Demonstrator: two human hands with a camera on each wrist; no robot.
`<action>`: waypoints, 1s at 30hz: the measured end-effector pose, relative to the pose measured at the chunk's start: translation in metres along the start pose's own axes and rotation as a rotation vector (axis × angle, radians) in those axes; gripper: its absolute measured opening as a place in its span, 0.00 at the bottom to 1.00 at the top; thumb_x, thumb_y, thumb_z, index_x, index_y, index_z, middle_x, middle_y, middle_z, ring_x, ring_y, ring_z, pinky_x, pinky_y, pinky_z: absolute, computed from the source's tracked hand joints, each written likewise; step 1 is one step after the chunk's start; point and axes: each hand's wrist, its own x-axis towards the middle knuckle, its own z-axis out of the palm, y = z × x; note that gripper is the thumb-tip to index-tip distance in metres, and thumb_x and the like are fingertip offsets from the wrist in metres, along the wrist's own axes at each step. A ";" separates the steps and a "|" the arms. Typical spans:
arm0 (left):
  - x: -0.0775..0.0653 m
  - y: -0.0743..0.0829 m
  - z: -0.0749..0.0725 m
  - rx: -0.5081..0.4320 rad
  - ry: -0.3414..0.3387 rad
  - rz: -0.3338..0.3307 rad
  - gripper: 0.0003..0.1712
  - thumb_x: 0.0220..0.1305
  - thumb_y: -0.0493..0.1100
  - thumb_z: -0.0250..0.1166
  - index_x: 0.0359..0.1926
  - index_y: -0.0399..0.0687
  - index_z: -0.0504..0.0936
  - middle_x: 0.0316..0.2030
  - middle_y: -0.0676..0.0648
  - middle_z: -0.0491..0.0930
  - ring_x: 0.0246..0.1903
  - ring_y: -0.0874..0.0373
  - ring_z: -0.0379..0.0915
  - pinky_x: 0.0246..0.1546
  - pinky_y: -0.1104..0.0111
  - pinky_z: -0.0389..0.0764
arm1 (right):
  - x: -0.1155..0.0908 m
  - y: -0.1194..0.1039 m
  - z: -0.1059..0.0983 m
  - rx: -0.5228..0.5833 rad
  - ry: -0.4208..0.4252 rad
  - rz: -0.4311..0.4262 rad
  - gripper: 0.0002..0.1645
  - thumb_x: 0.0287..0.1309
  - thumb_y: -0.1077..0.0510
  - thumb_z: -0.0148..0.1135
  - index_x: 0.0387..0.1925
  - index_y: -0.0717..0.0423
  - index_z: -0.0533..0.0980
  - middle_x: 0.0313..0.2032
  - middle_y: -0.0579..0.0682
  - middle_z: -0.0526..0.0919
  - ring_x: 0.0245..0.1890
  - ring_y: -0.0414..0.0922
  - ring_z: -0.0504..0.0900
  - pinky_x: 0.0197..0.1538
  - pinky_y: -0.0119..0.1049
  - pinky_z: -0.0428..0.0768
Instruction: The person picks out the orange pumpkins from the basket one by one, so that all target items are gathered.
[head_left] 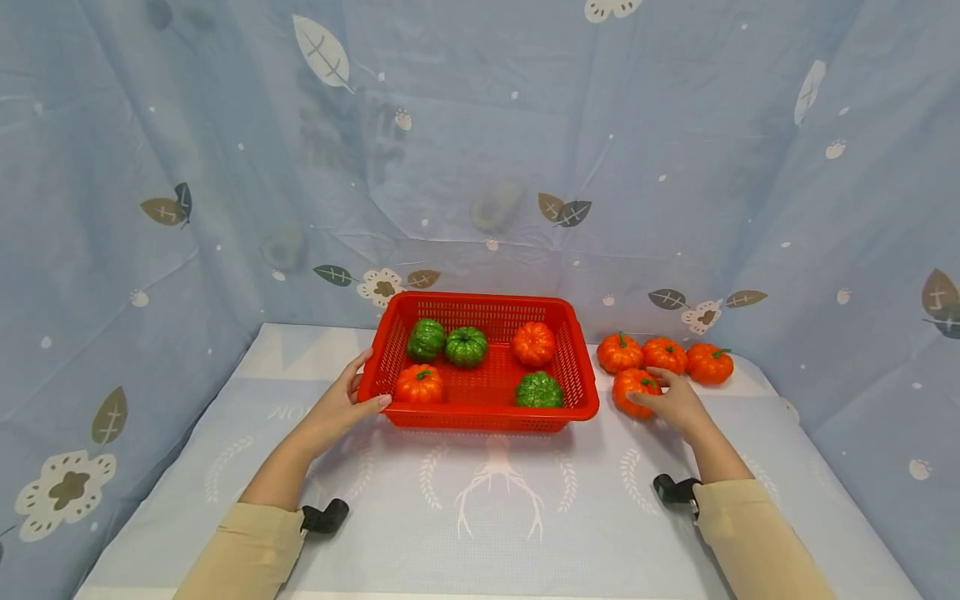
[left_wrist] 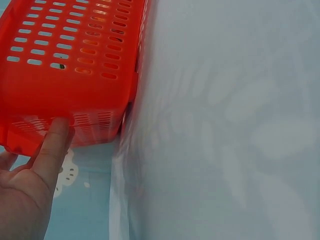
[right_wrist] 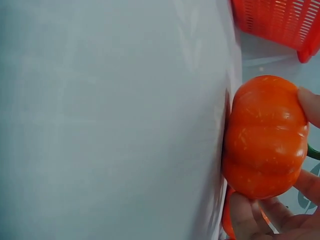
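A red plastic basket (head_left: 480, 419) stands mid-table. My left hand (head_left: 347, 406) grips its front left corner, thumb at the front rim and fingers along the left side. In the left wrist view the thumb (left_wrist: 59, 131) lies against the basket's wall. To the right of the basket, my right hand (head_left: 675, 403) holds an orange toy pumpkin (right_wrist: 265, 137) with a green stem, thumb and fingers at its opposite sides. Inside the basket are two green pumpkins (head_left: 467, 347) at back left, a third green one (head_left: 539, 390) at front right, and two orange ones (head_left: 420, 384).
Three more orange pumpkins (head_left: 664, 356) sit in a row just behind the held one, near the table's back right edge. A patterned blue cloth (head_left: 465, 167) hangs behind and on both sides. A pale printed cloth (head_left: 502, 533) covers the table.
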 end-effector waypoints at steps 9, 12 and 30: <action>0.000 0.000 0.002 -0.004 0.000 -0.005 0.54 0.66 0.40 0.67 0.81 0.53 0.40 0.72 0.32 0.58 0.67 0.36 0.63 0.60 0.55 0.75 | 0.001 -0.003 0.000 -0.024 0.011 0.037 0.50 0.61 0.47 0.69 0.74 0.66 0.56 0.68 0.72 0.59 0.63 0.68 0.64 0.64 0.64 0.69; 0.000 -0.001 0.001 -0.001 0.004 -0.002 0.54 0.66 0.41 0.67 0.81 0.53 0.40 0.72 0.32 0.58 0.68 0.36 0.63 0.60 0.56 0.75 | 0.001 -0.004 0.000 -0.025 0.010 0.037 0.50 0.61 0.46 0.69 0.73 0.65 0.56 0.68 0.72 0.59 0.63 0.68 0.63 0.65 0.65 0.68; 0.002 -0.003 -0.001 0.000 0.008 -0.002 0.54 0.65 0.42 0.68 0.80 0.54 0.41 0.72 0.33 0.58 0.68 0.36 0.63 0.60 0.54 0.75 | -0.003 -0.006 -0.012 -0.038 -0.001 0.023 0.59 0.54 0.39 0.73 0.74 0.65 0.55 0.67 0.74 0.59 0.64 0.71 0.63 0.64 0.67 0.67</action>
